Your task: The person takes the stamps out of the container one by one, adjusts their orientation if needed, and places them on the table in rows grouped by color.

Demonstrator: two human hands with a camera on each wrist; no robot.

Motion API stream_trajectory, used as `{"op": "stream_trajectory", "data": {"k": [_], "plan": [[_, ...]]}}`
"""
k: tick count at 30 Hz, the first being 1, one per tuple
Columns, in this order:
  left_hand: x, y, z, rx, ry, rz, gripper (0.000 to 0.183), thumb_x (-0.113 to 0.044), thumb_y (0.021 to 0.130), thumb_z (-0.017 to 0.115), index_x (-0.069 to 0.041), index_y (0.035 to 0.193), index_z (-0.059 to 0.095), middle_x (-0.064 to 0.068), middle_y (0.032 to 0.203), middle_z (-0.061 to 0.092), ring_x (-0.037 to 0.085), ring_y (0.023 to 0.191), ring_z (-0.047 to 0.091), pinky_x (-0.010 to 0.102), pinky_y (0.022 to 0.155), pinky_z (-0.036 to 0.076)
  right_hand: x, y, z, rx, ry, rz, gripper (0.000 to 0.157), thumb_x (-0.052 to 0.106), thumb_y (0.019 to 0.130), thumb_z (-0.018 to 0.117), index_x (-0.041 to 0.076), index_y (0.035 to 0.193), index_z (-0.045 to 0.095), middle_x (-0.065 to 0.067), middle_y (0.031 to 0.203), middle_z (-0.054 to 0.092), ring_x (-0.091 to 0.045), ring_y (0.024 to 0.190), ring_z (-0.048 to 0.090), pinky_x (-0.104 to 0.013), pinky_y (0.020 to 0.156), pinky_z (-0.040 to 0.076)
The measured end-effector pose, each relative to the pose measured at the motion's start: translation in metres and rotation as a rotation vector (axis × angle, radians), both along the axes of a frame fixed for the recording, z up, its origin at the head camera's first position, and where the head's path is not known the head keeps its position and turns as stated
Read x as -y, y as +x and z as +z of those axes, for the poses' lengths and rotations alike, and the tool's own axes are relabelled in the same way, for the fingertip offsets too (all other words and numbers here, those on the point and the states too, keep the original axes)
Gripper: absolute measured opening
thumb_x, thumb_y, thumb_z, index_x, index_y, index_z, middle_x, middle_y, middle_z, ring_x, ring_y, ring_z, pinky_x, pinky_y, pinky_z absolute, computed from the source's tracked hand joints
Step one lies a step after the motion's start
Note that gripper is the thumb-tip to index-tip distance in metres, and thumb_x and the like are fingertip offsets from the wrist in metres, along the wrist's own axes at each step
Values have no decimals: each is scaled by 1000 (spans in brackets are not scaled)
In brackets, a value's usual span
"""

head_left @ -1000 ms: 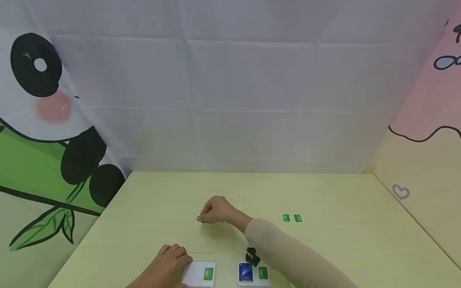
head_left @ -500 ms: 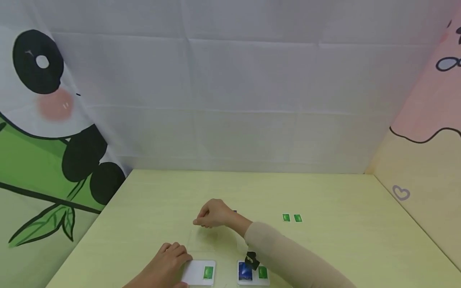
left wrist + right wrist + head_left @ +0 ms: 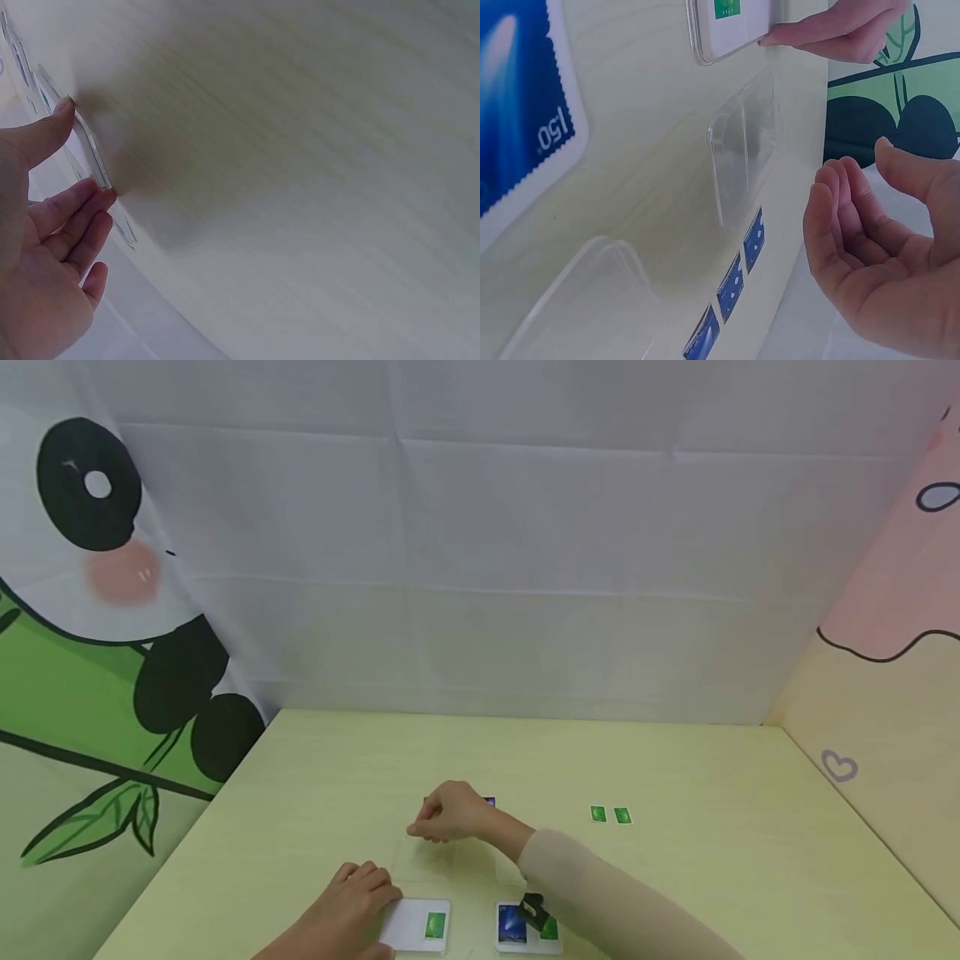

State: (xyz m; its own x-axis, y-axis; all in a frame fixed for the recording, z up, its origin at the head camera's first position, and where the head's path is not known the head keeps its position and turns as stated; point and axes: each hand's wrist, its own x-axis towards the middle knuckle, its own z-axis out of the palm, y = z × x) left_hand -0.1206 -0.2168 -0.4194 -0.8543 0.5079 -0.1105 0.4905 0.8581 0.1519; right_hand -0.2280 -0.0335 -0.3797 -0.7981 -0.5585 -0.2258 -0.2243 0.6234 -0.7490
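Observation:
My left hand [image 3: 352, 906] grips a flat clear case with a white insert [image 3: 397, 931], thumb and fingertips at its edges; a green stamp [image 3: 435, 925] lies on its right part. In the left wrist view, the thumb [image 3: 52, 131] and fingers straddle the case's end. My right hand [image 3: 453, 814] hovers above the table farther back. Its fingers curve loosely, and the right wrist view shows nothing between thumb and fingers. Below it lies a row of three blue stamps [image 3: 731, 287], mostly hidden by the hand in the head view. Closer stands a clear lid [image 3: 742, 161].
A second case [image 3: 528, 950], right of the left hand, bears a blue stamp [image 3: 512, 923] and a green stamp partly covered by a black strap piece [image 3: 534, 910]. Another clear lid [image 3: 577, 300] lies near the right wrist. Two green stamps [image 3: 611, 815] lie at the back right.
A blue stamp showed at my right fingertips a second ago; the fingertips have since come away from it, slightly nearer me. Blue stamps now show behind the hand. The left hand has stayed put.

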Motion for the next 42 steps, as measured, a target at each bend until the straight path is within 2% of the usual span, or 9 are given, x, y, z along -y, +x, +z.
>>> {"op": "stream_trajectory", "data": {"k": [5, 12, 23, 34, 39, 42], "plan": [[-3, -4, 0, 17, -8, 16, 59, -59, 72, 74, -13, 109, 68, -5, 99, 63, 11, 92, 49, 38, 86, 42, -5, -1, -1, 3, 0, 9, 18, 26, 86, 72, 8, 81, 74, -10, 75, 72, -20, 65, 66, -24, 57, 50], [-9, -7, 1, 17, -18, 31, 58, -57, 72, 74, -13, 109, 68, -5, 99, 62, 11, 92, 49, 38, 86, 42, -13, -3, -2, -2, -1, 12, 17, 25, 85, 73, 10, 78, 73, 0, 65, 66, -10, 58, 59, -22, 54, 48], [-15, -10, 2, 35, -17, 64, 58, -56, 71, 76, -12, 109, 68, -4, 99, 63, 12, 92, 49, 41, 88, 42, -22, -5, -4, -1, 16, 41, 18, 25, 84, 74, 8, 80, 74, -7, 71, 71, -8, 56, 56, -19, 52, 44], [-14, -9, -1, 54, 0, 91, 58, -54, 71, 77, -11, 109, 68, -3, 99, 63, 13, 91, 49, 42, 86, 43, -27, 1, -3, 3, 36, 61, 16, 26, 84, 73, 11, 79, 74, -4, 69, 69, -7, 55, 55, -19, 50, 42], [-16, -10, 1, 74, 7, 111, 59, -54, 70, 77, -11, 109, 68, -3, 100, 64, 14, 92, 50, 44, 88, 43, -29, 4, -1, 1, 39, 69, 16, 26, 83, 74, 11, 78, 73, -1, 65, 67, -11, 57, 59, -19, 50, 43], [-15, -10, 1, 70, 8, 104, 59, -54, 70, 77, -11, 110, 68, -3, 100, 64, 13, 92, 50, 44, 88, 43, -31, 7, -2, 12, 47, 63, 16, 27, 83, 75, 12, 78, 73, 1, 65, 66, -10, 57, 59, -19, 50, 43]]}}
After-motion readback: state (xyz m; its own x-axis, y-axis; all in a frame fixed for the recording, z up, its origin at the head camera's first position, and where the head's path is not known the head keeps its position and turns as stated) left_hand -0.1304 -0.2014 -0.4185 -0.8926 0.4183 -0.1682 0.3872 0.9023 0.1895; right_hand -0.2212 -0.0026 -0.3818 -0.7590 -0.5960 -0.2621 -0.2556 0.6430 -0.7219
